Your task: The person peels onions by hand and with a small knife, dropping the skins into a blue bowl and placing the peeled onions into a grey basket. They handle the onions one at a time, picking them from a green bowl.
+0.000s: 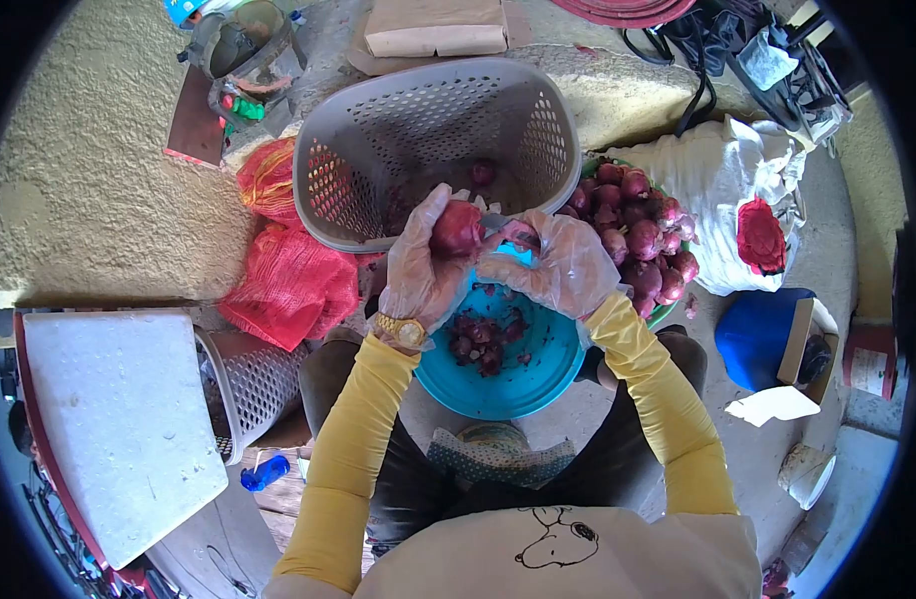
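Observation:
My left hand (428,265), in a clear plastic glove, is closed around a red onion (457,229). My gloved right hand (563,262) is closed beside it on what looks like a small knife (493,222); a short grey blade shows near the onion, the handle is mostly hidden by fingers. A dark purplish scrap (521,236) shows at the right fingertips. Below both hands is a turquoise basin (503,404) with onion skins and trimmings (486,341) in it. Just beyond them stands a grey perforated plastic basket (433,90) with a few onions at its bottom.
Many red onions (643,240) are heaped in a green-rimmed container at the right, against a white sack (717,185). Red mesh bags (293,285) lie left of the basket. A white foam lid (124,419) and another perforated basket (263,384) are at left. A blue object (762,339) sits right.

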Available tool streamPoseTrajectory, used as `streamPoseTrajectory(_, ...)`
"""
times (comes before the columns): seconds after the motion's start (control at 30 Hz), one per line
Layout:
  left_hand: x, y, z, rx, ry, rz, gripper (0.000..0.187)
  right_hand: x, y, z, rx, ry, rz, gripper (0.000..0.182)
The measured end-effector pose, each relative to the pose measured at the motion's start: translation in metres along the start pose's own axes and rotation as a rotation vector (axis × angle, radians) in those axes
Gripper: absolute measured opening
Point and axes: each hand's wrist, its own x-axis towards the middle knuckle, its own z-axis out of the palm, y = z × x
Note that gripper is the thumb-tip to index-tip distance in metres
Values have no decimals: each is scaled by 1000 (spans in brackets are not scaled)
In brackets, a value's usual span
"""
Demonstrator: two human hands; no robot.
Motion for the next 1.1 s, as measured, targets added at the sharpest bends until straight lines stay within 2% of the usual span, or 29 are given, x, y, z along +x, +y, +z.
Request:
streamPoseTrajectory(0.03,0,0,0,0,0,0,28,1,0,1,-28,36,-1,73)
streamPoseTrajectory(0.13,3,0,-2,-21,-8,-31,29,2,0,3,-69,55,2,75)
streamPoseTrajectory(0.37,3,-3,-2,4,-47,-38,32,5,-3,9,-60,88,-5,75)
streamPoseTrajectory(0.43,4,-4,-3,4,-52,-36,32,4,-6,6,-35,50,7,53)
streamPoseTrajectory(0.53,4,-3,-3,12,-96,-32,33,5,-7,5,12,4,62,52)
streamPoseTrajectory(0.67,2,-4,-1,7,-100,-54,33,4,6,14,12,42,28,50)
streamPoseTrajectory(0.73,3,-4,-2,5,-101,-58,33,6,10,17,23,88,7,62)
streamPoseTrajectory(0.77,3,-5,-3,-6,-102,-68,37,6,10,17,23,88,7,62)
streamPoseTrajectory(0.97,0,-6,1,11,-140,-46,40,5,1,9,185,-47,92,56)
streamPoseTrajectory(1.03,3,-7,-1,1,-138,-40,41,5,3,12,199,-23,-29,52)
streamPoseTrajectory(1.1,5,-5,-2,-41,-120,-46,42,3,-4,7,205,-60,-43,49)
